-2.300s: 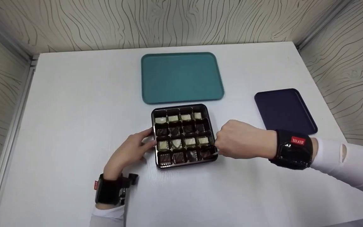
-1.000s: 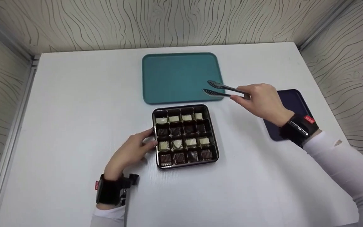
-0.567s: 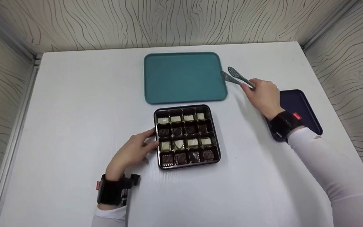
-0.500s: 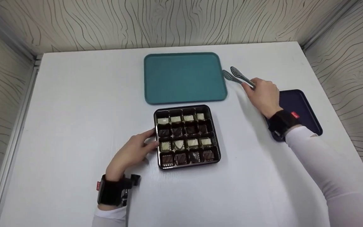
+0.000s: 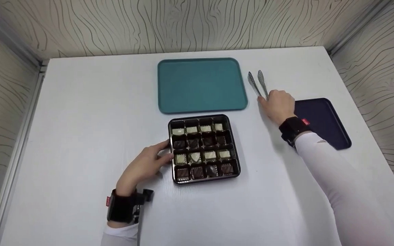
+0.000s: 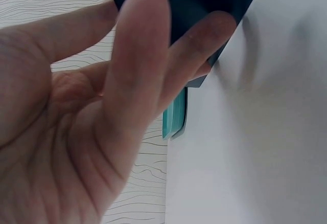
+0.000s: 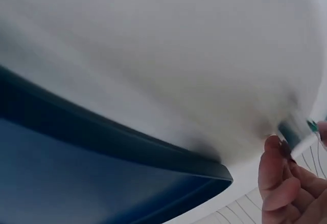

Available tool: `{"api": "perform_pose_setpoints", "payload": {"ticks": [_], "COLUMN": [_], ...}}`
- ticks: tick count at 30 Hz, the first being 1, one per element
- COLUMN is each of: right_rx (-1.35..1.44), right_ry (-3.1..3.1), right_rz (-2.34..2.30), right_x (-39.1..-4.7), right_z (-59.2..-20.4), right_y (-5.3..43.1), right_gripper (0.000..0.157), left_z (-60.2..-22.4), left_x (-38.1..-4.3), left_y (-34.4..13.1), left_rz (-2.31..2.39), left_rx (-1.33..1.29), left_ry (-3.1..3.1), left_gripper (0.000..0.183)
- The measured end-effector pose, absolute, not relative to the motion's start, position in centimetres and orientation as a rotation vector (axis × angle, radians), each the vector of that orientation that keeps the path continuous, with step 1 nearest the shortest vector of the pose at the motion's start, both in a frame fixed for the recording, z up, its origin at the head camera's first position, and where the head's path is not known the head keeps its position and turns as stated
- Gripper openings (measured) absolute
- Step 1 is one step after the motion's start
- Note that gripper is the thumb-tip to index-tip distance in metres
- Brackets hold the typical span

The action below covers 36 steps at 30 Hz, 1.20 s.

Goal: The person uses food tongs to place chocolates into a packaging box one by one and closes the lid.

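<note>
In the head view a square black box [image 5: 207, 180] stands mid-table. Its compartments hold rows of white chocolates [image 5: 180, 159] and dark chocolates [image 5: 197, 172]. My left hand [image 5: 145, 164] rests its thumb and fingers on the box's left side; the left wrist view shows these fingers [image 6: 140, 35] fairly straight against the dark wall. My right hand [image 5: 279, 106] grips the handle end of grey metal tongs [image 5: 261, 79], whose two arms are spread and point away from me. Nothing lies between the tong tips. Whether the tongs touch the table I cannot tell.
A teal tray [image 5: 202, 85] lies behind the box, left of the tongs. At the right a dark navy tray [image 5: 323, 123] sits partly under my right wrist. Patterned panels [image 5: 197, 27] border the white table [image 5: 91, 102] at the back and sides.
My right hand has carried the tongs from the box's lower right compartment to beside the teal tray. The tongs have swung round to point toward the back. My left hand has stayed at the box.
</note>
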State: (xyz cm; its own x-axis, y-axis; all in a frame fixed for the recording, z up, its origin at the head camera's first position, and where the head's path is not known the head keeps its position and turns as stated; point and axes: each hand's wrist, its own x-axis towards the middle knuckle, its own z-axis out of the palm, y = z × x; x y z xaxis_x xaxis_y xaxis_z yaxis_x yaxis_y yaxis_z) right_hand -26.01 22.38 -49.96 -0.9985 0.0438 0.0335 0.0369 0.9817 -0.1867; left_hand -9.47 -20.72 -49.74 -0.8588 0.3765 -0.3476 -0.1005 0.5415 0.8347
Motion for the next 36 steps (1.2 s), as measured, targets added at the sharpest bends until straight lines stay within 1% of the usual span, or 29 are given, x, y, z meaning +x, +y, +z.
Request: {"api": "perform_pose_setpoints", "payload": {"ticks": [6, 9, 15, 19, 22, 25, 29, 31, 36], "right_rx": [-0.082, -0.082, -0.122, -0.229, -0.323, -0.392, -0.442, -0.463, -0.600], "right_ry": [-3.096, -3.055, -2.987, -2.987, -3.029, -3.065, -3.033, -3.005, -2.921], "right_rz": [0.327, 0.323, 0.326, 0.347, 0.358, 0.365, 0.376, 0.395, 0.559], "right_x": [-25.6, -25.3, -22.9, -20.8, -19.2, -17.8, -16.8, -16.5, -15.6], "right_z": [-48.7, -47.5, -47.0, -48.1, -49.3, -50.5, -51.8, -52.1, -52.4], "right_y": [24.2, 26.3, 33.0, 37.4, 39.7, 41.2, 42.0, 42.2, 42.3], "right_gripper": [0.065, 0.068, 0.061, 0.059, 0.059, 0.055, 0.043, 0.040, 0.046], "left_z": [-49.6, -49.5, -49.4, -49.4, -49.4, -49.3, -49.1, -49.2, -49.3], "left_x": [-9.4, -9.4, -9.3, -9.3, -9.2, -9.0, -9.0, -9.0, -8.8], "left_y": [-20.4, -20.4, -20.5, -20.6, -20.8, -20.9, -20.8, -20.6, -20.0], "left_rz": [1.288, 1.300, 1.297, 1.272, 1.240, 1.227, 1.229, 1.232, 1.254], "left_rx": [0.212, 0.196, 0.210, 0.231, 0.242, 0.234, 0.199, 0.182, 0.130], "left_ry": [2.287, 2.284, 2.297, 2.329, 2.358, 2.362, 2.361, 2.365, 2.431], "left_gripper": [0.061, 0.060, 0.060, 0.060, 0.060, 0.061, 0.060, 0.059, 0.058]}}
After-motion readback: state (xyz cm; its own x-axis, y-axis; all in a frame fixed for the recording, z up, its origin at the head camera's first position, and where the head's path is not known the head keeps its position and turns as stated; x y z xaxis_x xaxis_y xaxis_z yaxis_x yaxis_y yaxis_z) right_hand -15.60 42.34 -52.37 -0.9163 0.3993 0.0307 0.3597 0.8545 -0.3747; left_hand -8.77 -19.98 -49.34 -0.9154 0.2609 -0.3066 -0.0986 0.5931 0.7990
